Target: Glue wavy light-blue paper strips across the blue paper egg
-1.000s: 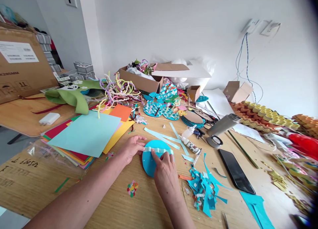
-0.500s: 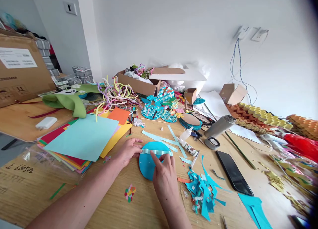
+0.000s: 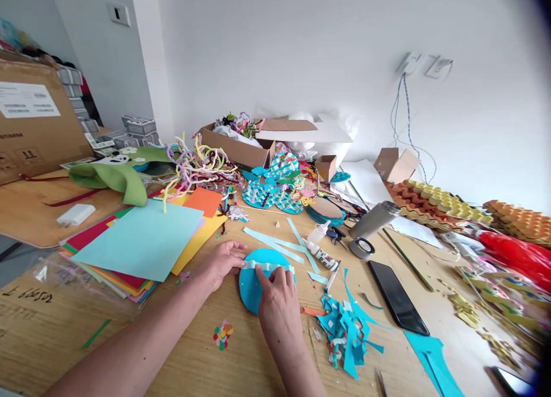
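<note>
Turquoise disc [image 3: 249, 291] likely light, stiff; hold rim. Crimped paper strip [image 3: 270, 265] likely crushable. Left hand [image 3: 224, 264] at disc's ten o'clock; right hand [image 3: 280, 295], forefinger on strip; neither pinch clear.

- Left forearm [image 3: 146, 328]: bare, running diagonally inward from the lower left, a small dark spot on it.
- Left hand [image 3: 224, 264]: back upward, fingers slightly bent and pointing toward the right.
- Right forearm [image 3: 290, 354]: bare, rising steeply from the bottom edge.
- Right hand [image 3: 279, 296]: index finger extended forward, other fingers curled.
- Whether either thumb meets its fingertips is hard to make out.
</note>
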The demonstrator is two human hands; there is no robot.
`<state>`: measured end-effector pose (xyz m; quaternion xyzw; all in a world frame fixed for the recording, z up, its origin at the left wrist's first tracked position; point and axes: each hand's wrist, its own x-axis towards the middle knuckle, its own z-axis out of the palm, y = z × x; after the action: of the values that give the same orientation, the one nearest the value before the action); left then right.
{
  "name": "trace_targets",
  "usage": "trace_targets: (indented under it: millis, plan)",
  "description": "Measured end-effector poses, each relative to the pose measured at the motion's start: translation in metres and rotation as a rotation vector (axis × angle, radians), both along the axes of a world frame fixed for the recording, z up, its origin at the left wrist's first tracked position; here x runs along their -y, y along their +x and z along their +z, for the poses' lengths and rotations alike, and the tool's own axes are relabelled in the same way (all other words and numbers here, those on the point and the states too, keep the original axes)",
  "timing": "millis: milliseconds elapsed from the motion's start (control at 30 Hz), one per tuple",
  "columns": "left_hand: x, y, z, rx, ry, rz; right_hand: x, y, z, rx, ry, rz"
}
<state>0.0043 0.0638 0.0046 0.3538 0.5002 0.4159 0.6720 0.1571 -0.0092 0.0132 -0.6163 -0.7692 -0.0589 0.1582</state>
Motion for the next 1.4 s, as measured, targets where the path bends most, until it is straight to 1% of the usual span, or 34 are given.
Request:
trace_targets:
  millis: [67, 133, 167, 233, 267, 333, 400, 467, 533, 567, 633, 767, 967, 1133, 1400]
  plan:
    - [0.000, 0.000, 0.002, 0.011, 0.005, 0.006, 0.001, 0.004, 0.002, -0.110, 0.092, 0.041]
    - [0.000, -0.001, 0.005, 0.026, 0.016, 0.017, 0.002, 0.012, 0.006, -0.273, 0.262, 0.066]
    - [0.000, -0.001, 0.007, 0.033, 0.021, 0.024, 0.001, 0.018, 0.008, -0.369, 0.358, 0.054]
    - [0.000, -0.002, 0.010, 0.045, 0.025, 0.037, -0.002, 0.031, 0.011, -0.590, 0.498, -0.041]
    - [0.000, -0.003, 0.011, 0.051, 0.026, 0.040, -0.005, 0.038, 0.011, -0.713, 0.507, -0.115]
    - [0.000, -0.003, 0.012, 0.063, 0.026, 0.042, -0.013, 0.052, 0.010, -0.957, 0.409, -0.263]
    - [0.000, -0.004, 0.013, 0.072, 0.027, 0.040, -0.020, 0.062, 0.006, -1.193, 0.230, -0.360]
    - [-0.001, -0.004, 0.013, 0.078, 0.029, 0.039, -0.025, 0.068, 0.001, -1.385, 0.034, -0.385]
    - [-0.001, -0.005, 0.013, 0.082, 0.032, 0.036, -0.027, 0.069, -0.004, -1.519, -0.117, -0.348]
    - [-0.001, -0.005, 0.013, 0.083, 0.033, 0.033, -0.028, 0.068, -0.005, -1.560, -0.163, -0.322]
    - [-0.001, -0.006, 0.013, 0.083, 0.037, 0.030, -0.028, 0.066, -0.006, -1.601, -0.210, -0.275]
    - [-0.001, -0.006, 0.012, 0.074, 0.039, 0.027, -0.028, 0.062, -0.003, -1.598, -0.229, -0.239]
    - [0.000, -0.005, 0.013, 0.069, 0.047, 0.011, -0.028, 0.063, 0.000, -1.545, -0.264, -0.249]
    - [0.001, -0.003, 0.015, 0.068, 0.054, 0.030, -0.028, 0.065, -0.004, -1.486, -0.263, -0.245]
    - [-0.001, -0.003, 0.013, 0.037, 0.040, 0.059, -0.030, 0.066, -0.009, -1.565, -0.312, -0.292]
